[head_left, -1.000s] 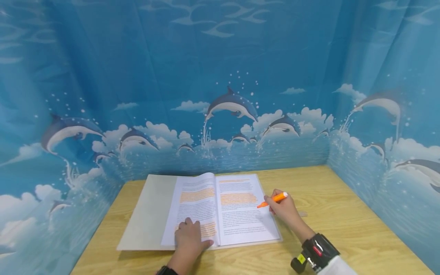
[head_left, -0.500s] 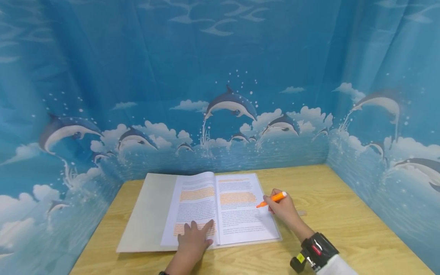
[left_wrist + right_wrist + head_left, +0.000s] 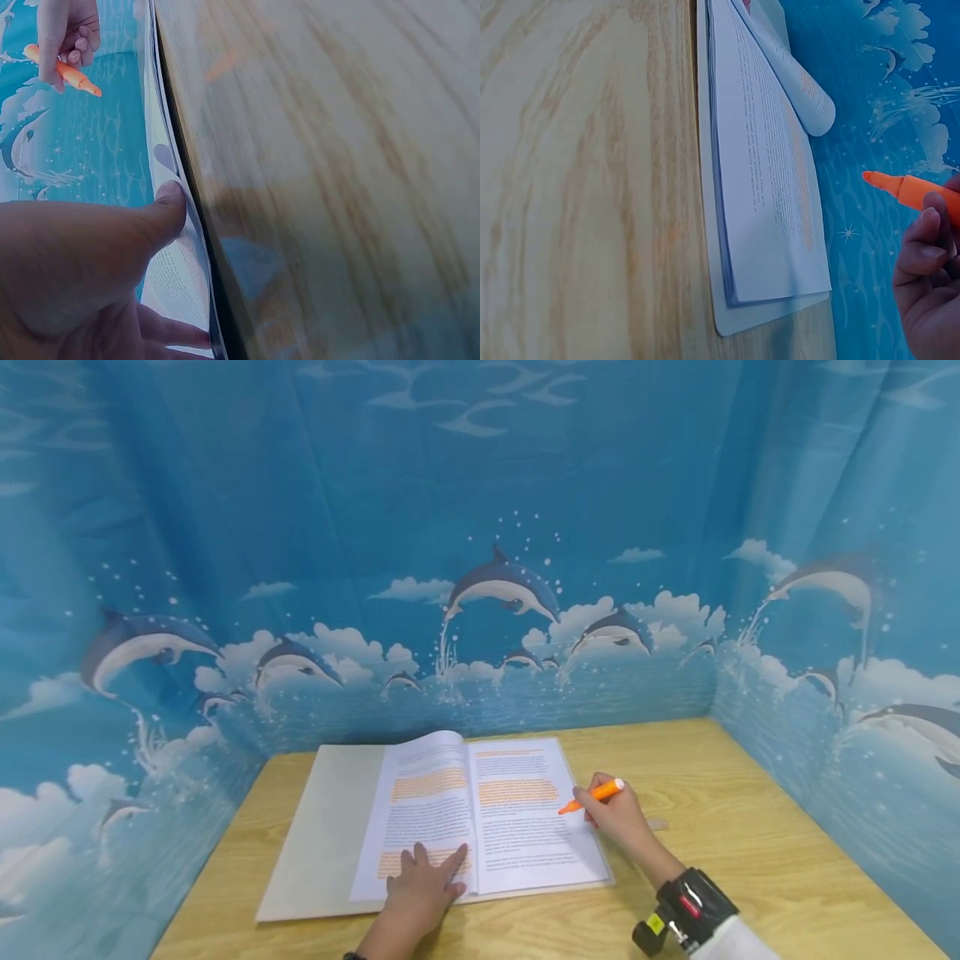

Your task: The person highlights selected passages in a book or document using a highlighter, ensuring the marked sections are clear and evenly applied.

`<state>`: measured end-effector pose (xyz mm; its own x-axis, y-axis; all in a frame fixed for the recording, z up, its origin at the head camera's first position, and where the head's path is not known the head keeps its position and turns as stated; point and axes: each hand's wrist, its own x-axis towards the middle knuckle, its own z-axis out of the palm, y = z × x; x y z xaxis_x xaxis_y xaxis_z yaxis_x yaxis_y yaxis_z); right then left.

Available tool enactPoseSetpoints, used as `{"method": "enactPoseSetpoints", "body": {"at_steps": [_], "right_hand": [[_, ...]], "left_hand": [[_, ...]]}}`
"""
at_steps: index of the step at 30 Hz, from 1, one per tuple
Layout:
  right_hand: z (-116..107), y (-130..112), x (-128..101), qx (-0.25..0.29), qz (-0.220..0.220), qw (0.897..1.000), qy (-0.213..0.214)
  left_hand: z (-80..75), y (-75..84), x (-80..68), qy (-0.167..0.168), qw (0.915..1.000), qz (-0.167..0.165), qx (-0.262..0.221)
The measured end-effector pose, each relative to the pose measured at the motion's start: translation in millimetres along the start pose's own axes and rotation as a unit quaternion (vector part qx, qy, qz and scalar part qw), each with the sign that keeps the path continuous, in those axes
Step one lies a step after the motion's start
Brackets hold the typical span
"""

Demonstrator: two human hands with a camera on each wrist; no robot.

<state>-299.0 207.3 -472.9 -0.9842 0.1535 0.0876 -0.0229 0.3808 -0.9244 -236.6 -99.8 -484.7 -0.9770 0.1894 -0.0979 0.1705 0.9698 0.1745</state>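
Note:
A bound booklet of printed text (image 3: 525, 852) lies open on the table, with orange-highlighted passages on both pages. My left hand (image 3: 420, 893) rests with spread fingers on the lower part of the left page (image 3: 420, 827), partly covering a highlighted block. Its thumb (image 3: 171, 206) lies at the page's near edge in the left wrist view. My right hand (image 3: 621, 818) pinches an orange highlighter (image 3: 592, 796) beside the right page's outer edge. The uncapped tip (image 3: 874, 178) stands above the page, apart from it in the right wrist view.
The pale cover (image 3: 318, 835) spreads out at the left of the pages. A small light-brown piece (image 3: 657, 824) lies on the wooden table (image 3: 720, 810) behind the right wrist. Blue curtains with dolphins (image 3: 502, 589) enclose the back and sides.
My left hand has shifted slightly down the left page, and its fingers have spread towards the fold. The left page bulges higher at the top, and the cover has slid slightly nearer. The right hand stays nearly still.

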Motion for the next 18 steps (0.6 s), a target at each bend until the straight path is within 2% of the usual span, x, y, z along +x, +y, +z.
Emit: {"method": "enactPoseSetpoints", "body": {"at_steps": [11, 18], "right_hand": [[2.1, 0.8, 1.3, -0.011, -0.003, 1.000, -0.001], [6.2, -2.6, 1.9, 0.002, -0.005, 1.000, -0.009]], "left_hand": [[-3.3, 0.4, 1.7, 0.003, 1.0000, 0.003, -0.001], [-6.1, -2.1, 3.5, 0.018, 0.9979, 0.027, 0.055]]}}
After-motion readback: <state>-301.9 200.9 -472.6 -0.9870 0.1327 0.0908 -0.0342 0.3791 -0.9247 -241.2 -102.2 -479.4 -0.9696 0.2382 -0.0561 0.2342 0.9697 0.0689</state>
